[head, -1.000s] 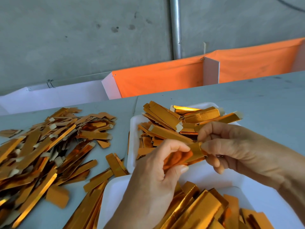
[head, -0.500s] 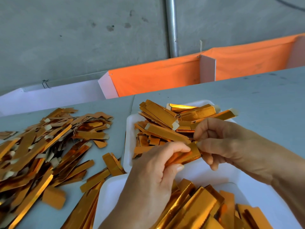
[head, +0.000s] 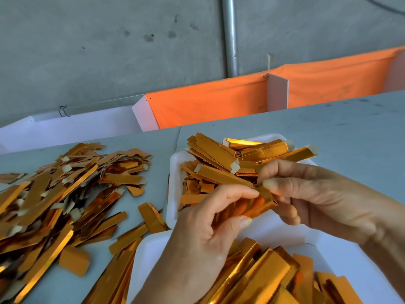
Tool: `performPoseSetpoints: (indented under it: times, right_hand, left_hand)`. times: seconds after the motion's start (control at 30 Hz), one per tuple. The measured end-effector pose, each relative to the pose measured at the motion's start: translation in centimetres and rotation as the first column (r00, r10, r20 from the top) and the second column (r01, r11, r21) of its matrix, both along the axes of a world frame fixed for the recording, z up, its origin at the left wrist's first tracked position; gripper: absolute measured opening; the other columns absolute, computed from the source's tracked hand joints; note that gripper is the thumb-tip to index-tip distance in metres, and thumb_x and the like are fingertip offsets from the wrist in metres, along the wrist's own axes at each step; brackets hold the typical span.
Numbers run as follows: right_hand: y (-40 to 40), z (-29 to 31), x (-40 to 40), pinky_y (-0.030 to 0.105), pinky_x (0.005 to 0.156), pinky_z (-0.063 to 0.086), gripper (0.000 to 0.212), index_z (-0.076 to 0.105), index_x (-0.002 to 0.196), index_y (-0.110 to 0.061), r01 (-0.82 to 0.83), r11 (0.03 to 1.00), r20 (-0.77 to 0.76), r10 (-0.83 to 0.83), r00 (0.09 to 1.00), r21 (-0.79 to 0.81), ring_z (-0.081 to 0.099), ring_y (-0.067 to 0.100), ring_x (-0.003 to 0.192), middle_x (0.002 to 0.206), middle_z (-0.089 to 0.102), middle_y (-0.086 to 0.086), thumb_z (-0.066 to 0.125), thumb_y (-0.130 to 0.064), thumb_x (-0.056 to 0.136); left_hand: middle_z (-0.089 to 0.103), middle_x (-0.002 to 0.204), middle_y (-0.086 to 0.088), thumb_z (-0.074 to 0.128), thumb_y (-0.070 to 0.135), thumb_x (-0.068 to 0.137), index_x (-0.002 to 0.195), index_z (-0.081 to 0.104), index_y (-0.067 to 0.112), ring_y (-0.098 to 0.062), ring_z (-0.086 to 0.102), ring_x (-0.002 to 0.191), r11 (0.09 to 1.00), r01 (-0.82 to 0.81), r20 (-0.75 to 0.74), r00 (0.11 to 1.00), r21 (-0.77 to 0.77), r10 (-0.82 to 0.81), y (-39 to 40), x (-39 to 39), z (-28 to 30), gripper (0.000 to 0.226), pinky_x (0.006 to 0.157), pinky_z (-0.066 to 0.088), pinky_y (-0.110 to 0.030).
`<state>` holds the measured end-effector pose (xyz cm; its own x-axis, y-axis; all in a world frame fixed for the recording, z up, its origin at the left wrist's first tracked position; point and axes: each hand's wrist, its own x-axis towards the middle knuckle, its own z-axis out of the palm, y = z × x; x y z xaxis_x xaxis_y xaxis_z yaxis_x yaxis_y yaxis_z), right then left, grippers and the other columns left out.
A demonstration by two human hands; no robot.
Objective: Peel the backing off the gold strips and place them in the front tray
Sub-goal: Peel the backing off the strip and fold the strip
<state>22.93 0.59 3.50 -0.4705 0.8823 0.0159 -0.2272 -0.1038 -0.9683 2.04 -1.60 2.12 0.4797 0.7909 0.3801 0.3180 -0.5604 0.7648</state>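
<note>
Between my two hands I hold one gold strip [head: 259, 205] above the gap between two white trays. My left hand [head: 203, 235] pinches its left part with thumb and forefinger. My right hand [head: 311, 194] pinches its upper right end with curled fingers. The near tray [head: 149, 255] at the bottom holds several gold strips [head: 263, 279]. The far tray [head: 175, 172] behind my hands holds a stack of gold strips with pale tabs [head: 221, 159]. Whether any backing has come away from the held strip is hidden by my fingers.
A large loose heap of gold strips and pale scraps [head: 54, 194] covers the grey table [head: 328, 128] on the left. An orange cloth bin with white dividers [head: 219, 102] runs behind the table's far edge. A metal pipe [head: 229, 36] climbs the concrete wall.
Both hands stay on the same strip and have shifted only slightly. The strip looks more bent and pulled open between my fingers than before.
</note>
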Motion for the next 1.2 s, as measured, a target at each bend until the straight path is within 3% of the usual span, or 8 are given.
performPoseSetpoints:
  times: [0.33,0.53,0.6,0.67,0.77,0.9,1.03,1.2]
  right_hand:
    - [-0.2,-0.5,-0.4,0.027,0.055,0.056,0.040,0.075,0.079,-0.015,-0.105,0.974,0.044,0.116,0.992,-0.203,0.070,0.021,0.067,0.079,0.070,0.011,0.051,-0.047,0.082]
    - [0.1,-0.4,0.0,0.032,0.069,0.060,0.019,0.070,0.084,-0.005,-0.155,0.957,-0.055,0.146,0.988,-0.245,0.071,0.032,0.085,0.090,0.068,0.028,0.079,-0.013,0.070]
    - [0.2,-0.7,0.0,0.035,0.078,0.060,0.021,0.067,0.084,-0.003,-0.074,0.970,-0.056,0.062,0.996,-0.233,0.070,0.036,0.095,0.096,0.068,0.030,0.082,-0.002,0.069]
    - [0.3,-1.0,-0.3,0.038,0.083,0.058,0.033,0.063,0.091,-0.001,-0.017,0.980,-0.029,0.012,1.000,-0.199,0.068,0.037,0.100,0.099,0.068,0.026,0.081,0.001,0.064]
    - [0.4,-1.4,-1.5,0.044,0.091,0.055,0.043,0.067,0.094,-0.013,-0.013,0.999,0.198,0.023,0.980,-0.052,0.068,0.034,0.100,0.099,0.070,0.012,0.089,-0.012,0.057]
    - [0.4,-1.6,-2.6,0.040,0.091,0.054,0.040,0.065,0.087,-0.034,-0.022,0.991,0.488,-0.046,0.871,0.133,0.070,0.017,0.096,0.099,0.072,-0.001,0.084,-0.044,0.053]
    - [0.1,-0.9,-1.2,0.021,0.073,0.056,0.037,0.069,0.092,-0.034,0.134,0.967,0.328,-0.201,0.923,0.215,0.069,0.008,0.093,0.097,0.072,-0.006,0.075,-0.060,0.066]
    - [0.0,-0.5,-1.1,0.017,0.058,0.047,0.032,0.071,0.098,-0.025,0.275,0.917,0.154,-0.328,0.932,0.288,0.061,0.008,0.075,0.080,0.067,-0.003,0.066,-0.046,0.074]
  left_hand:
    - [0.056,0.115,0.036,0.063,0.019,0.089,0.124,0.031,0.058,0.012,0.048,0.115,0.978,-0.162,-0.076,0.982,0.131,0.172,0.0,0.6,-0.6,0.061,0.089,0.032,0.000]
    - [0.005,0.147,0.041,0.060,0.010,0.084,0.145,0.002,0.050,0.016,-0.002,0.137,0.902,-0.193,-0.227,0.928,0.386,0.295,-0.4,1.7,-0.3,0.093,0.114,0.021,-0.050]
    - [-0.011,0.151,0.034,0.060,0.021,0.086,0.143,0.004,0.054,0.008,-0.010,0.140,0.841,-0.380,-0.041,0.903,0.385,0.427,-0.1,1.9,-0.6,0.086,0.114,0.016,-0.033]
    - [0.006,0.151,0.033,0.061,0.042,0.082,0.134,0.015,0.059,0.013,0.007,0.138,0.854,-0.491,0.147,0.870,0.173,0.470,0.0,1.9,-0.5,0.071,0.106,0.021,-0.010]
    - [0.061,0.120,0.024,0.068,0.041,0.072,0.122,0.044,0.040,0.004,0.056,0.114,0.943,-0.235,0.382,0.870,-0.233,0.312,0.6,1.5,-0.7,0.056,0.086,0.046,-0.008]
    - [0.070,0.109,0.011,0.064,0.033,0.077,0.118,0.057,0.035,-0.007,0.065,0.103,0.960,-0.099,0.408,0.890,-0.261,0.203,0.7,1.1,-0.9,0.042,0.083,0.049,-0.012]
    - [0.071,0.106,0.012,0.049,0.028,0.092,0.121,0.060,0.035,-0.003,0.065,0.101,0.961,-0.056,0.314,0.939,-0.269,0.142,0.7,0.6,-0.9,0.032,0.081,0.048,-0.010]
    - [0.069,0.099,0.012,0.038,0.036,0.091,0.135,0.045,0.036,-0.003,0.066,0.086,0.963,-0.010,0.218,0.973,-0.268,0.070,-0.1,1.4,-0.7,0.044,0.071,0.049,-0.013]
